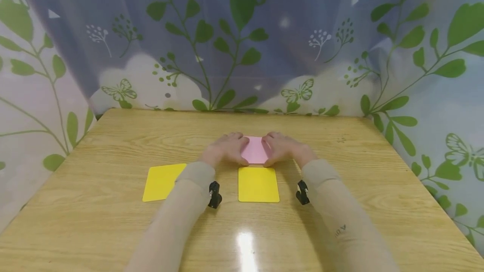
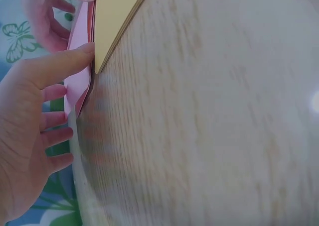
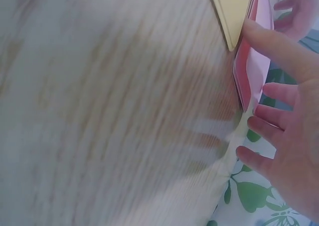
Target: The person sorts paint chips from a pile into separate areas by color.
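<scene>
"Call it from the far left, what's there?"

"A yellow paper square (image 1: 160, 184), flat on the table (image 1: 94, 234), its right side hidden behind the left sleeve (image 1: 177, 213). No hand on it."

"Then the left hand (image 1: 228, 149)?"

"Wide! Fingers spread, thumb at the near edge of the pink paper (image 1: 254, 154), the fingertips round by its left side. No firm pinch that I can see."

"So the pink paper's dead centre?"

"Right between the two thumbs, just behind the yellow square stack (image 1: 259, 185). Down at wrist height there's a redder layer showing under the pink, and it looks bent, not flat."

"How would you play that?"

"Light and even, I'd say. Equal pressure from both sides, or it'll probably buckle. Thumbs low along the near edge to square it, and clear of that yellow stack: one nudge could skew it."

"And over on the right?"

"The right hand (image 1: 284, 149) mirrors the left: wide, fingers apart, thumb at the near corner. How hard it's pressing, I can't tell. Matching heights should keep those edges true."
</scene>
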### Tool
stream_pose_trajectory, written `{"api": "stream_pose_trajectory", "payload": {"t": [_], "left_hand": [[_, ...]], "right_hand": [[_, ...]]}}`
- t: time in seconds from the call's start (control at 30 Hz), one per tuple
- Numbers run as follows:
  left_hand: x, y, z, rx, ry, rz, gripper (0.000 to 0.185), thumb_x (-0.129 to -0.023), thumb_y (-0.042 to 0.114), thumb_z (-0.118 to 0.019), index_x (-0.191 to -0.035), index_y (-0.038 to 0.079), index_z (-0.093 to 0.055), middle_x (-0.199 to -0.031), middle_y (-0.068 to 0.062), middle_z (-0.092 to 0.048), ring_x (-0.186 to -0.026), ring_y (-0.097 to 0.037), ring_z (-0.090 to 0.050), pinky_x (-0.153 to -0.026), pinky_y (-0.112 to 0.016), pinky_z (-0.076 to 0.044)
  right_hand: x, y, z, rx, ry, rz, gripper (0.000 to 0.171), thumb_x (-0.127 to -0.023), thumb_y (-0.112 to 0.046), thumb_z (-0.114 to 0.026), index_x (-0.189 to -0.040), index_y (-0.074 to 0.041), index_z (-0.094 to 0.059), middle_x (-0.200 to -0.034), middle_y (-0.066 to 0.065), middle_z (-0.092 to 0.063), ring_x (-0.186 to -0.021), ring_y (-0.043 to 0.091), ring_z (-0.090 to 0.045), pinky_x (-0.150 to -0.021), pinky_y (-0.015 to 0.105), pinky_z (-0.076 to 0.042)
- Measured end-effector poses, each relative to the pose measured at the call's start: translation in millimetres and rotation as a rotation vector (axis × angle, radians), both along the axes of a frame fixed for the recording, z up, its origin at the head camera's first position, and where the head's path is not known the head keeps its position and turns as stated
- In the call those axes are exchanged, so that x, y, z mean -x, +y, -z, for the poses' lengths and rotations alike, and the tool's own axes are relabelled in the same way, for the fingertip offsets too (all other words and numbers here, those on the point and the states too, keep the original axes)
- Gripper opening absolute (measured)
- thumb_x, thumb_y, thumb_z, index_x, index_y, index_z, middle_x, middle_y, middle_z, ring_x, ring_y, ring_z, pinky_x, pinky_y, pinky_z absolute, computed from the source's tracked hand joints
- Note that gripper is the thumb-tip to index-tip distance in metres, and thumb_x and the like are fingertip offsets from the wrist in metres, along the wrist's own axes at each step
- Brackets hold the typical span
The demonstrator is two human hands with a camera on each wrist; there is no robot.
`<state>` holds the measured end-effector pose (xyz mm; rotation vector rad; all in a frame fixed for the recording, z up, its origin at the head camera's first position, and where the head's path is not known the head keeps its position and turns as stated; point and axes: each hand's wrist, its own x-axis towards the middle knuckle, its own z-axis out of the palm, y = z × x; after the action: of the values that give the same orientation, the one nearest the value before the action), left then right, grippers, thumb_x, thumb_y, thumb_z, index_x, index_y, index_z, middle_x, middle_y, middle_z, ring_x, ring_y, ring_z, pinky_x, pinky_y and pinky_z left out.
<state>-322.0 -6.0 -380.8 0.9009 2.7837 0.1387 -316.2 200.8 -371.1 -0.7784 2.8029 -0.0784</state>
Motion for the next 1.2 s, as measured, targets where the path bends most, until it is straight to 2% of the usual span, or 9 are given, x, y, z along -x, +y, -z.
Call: {"api": "stream_pose_trajectory", "payload": {"t": [0.17, 0.33, 0.53, 0.67, 0.8, 0.97, 1.2], "left_hand": [[1.3, 1.0, 0.4, 0.015, 0.013, 0.015, 0.077, -0.078, 0.053, -0.064, -0.141, 0.015, -0.038, -0.146, -0.011, -0.031, -0.135, -0.029, -0.024, -0.108, -0.048, -0.019], [2.5, -2.0, 0.6, 0.025, 0.058, 0.038, 0.082, -0.077, 0.058, -0.062, -0.140, 0.011, -0.039, -0.145, -0.013, -0.033, -0.134, -0.030, -0.025, -0.109, -0.048, -0.018], [6.9, -9.0, 1.0, 0.031, 0.168, 0.070, 0.081, -0.076, 0.060, -0.059, -0.137, 0.009, -0.042, -0.138, -0.010, -0.040, -0.129, -0.027, -0.031, -0.108, -0.046, -0.021], [5.7, -17.3, -4.5, 0.046, 0.230, 0.098, 0.076, -0.079, 0.059, -0.058, -0.132, 0.007, -0.046, -0.132, -0.011, -0.045, -0.124, -0.028, -0.036, -0.105, -0.046, -0.026], [0.4, -31.1, -10.9, 0.046, 0.274, 0.101, 0.068, -0.080, 0.056, -0.060, -0.125, 0.006, -0.050, -0.121, -0.010, -0.049, -0.116, -0.027, -0.042, -0.101, -0.044, -0.031], [-12.7, -52.4, -18.9, 0.002, 0.328, 0.121, 0.057, -0.080, 0.050, -0.064, -0.110, 0.003, -0.054, -0.106, -0.011, -0.052, -0.103, -0.029, -0.047, -0.090, -0.045, -0.037], [-32.2, -88.7, -26.6, 0.072, 0.437, 0.152, 0.055, -0.079, 0.052, -0.064, -0.106, 0.005, -0.056, -0.106, -0.010, -0.058, -0.103, -0.030, -0.052, -0.086, -0.045, -0.039]], "right_hand": [[-0.6, 1.5, -0.8, -0.004, -0.025, 0.014, 0.088, -0.073, -0.047, -0.072, -0.138, 0.000, -0.036, -0.143, 0.022, -0.031, -0.131, 0.036, -0.029, -0.103, 0.048, -0.031], [-0.7, 3.5, -0.5, -0.007, 0.000, -0.003, 0.089, -0.074, -0.049, -0.070, -0.139, 0.002, -0.034, -0.142, 0.023, -0.032, -0.130, 0.036, -0.030, -0.103, 0.049, -0.030], [-1.2, 7.7, -0.3, 0.024, 0.072, -0.034, 0.085, -0.076, -0.054, -0.065, -0.135, 0.001, -0.040, -0.136, 0.019, -0.040, -0.124, 0.034, -0.038, -0.101, 0.049, -0.033], [-4.8, 7.1, -1.4, 0.032, 0.123, -0.054, 0.078, -0.078, -0.052, -0.062, -0.132, 0.001, -0.043, -0.132, 0.018, -0.045, -0.120, 0.034, -0.043, -0.098, 0.049, -0.036], [-8.0, 1.6, -1.5, 0.013, 0.176, -0.060, 0.074, -0.080, -0.052, -0.059, -0.133, -0.002, -0.044, -0.131, 0.016, -0.046, -0.119, 0.033, -0.043, -0.098, 0.050, -0.035], [-13.6, -12.7, -2.1, -0.039, 0.250, -0.084, 0.068, -0.083, -0.053, -0.054, -0.131, -0.005, -0.047, -0.128, 0.014, -0.048, -0.117, 0.031, -0.045, -0.096, 0.050, -0.038], [-24.8, -42.7, -9.9, -0.082, 0.306, -0.124, 0.053, -0.090, -0.043, -0.050, -0.125, -0.003, -0.052, -0.120, 0.012, -0.054, -0.113, 0.029, -0.049, -0.094, 0.047, -0.040]]}}
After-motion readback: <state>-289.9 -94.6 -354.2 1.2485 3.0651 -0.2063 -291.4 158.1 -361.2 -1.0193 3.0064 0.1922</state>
